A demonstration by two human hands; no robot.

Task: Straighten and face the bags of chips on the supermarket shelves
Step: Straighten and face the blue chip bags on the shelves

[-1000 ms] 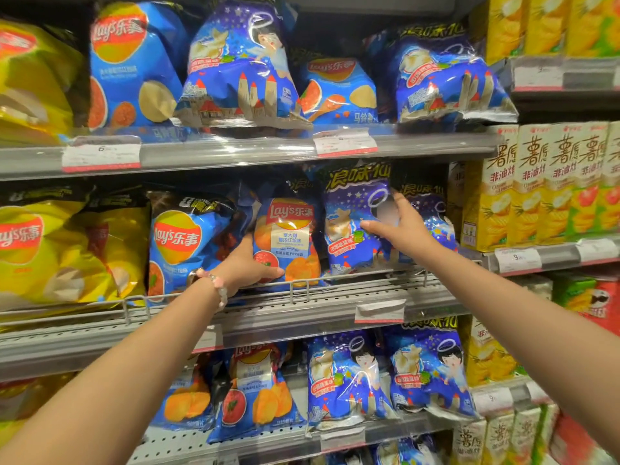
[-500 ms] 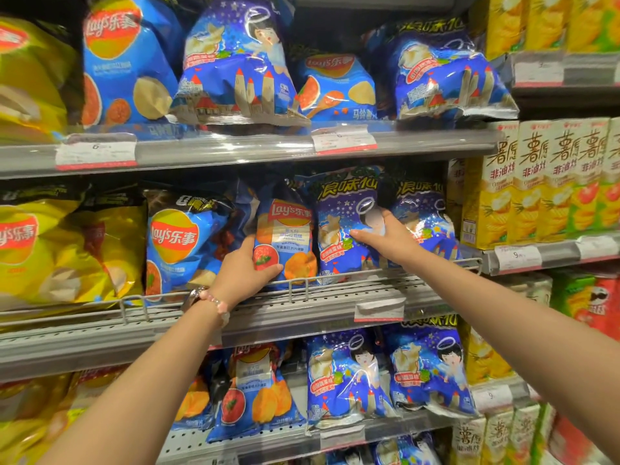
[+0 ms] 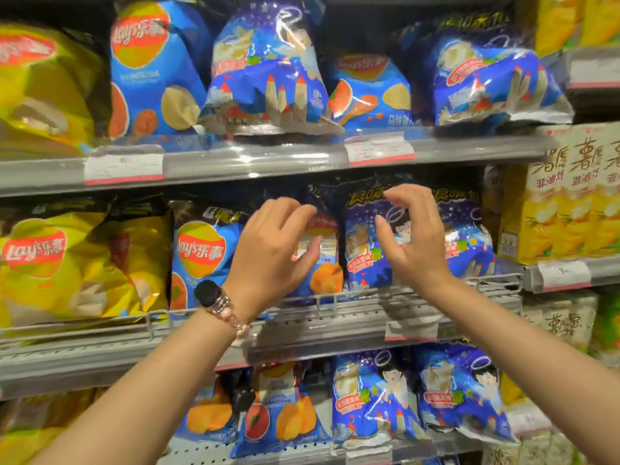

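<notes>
Your hands, L (image 3: 268, 253) and R (image 3: 411, 239), hover half-curled, gripping nothing, before the mid shelf (image 3: 335, 317). Wire rail (image 3: 335, 300) fronts upright Lay's bag (image 3: 322, 260) and star bag (image 3: 364, 250), faces toward you.

Approx: 3 shelves (image 3: 268, 162), 2 hands (image 3: 268, 260), 2 yellow bags (image 3: 50, 263) mid shelf, 1 watch (image 3: 209, 294).
</notes>
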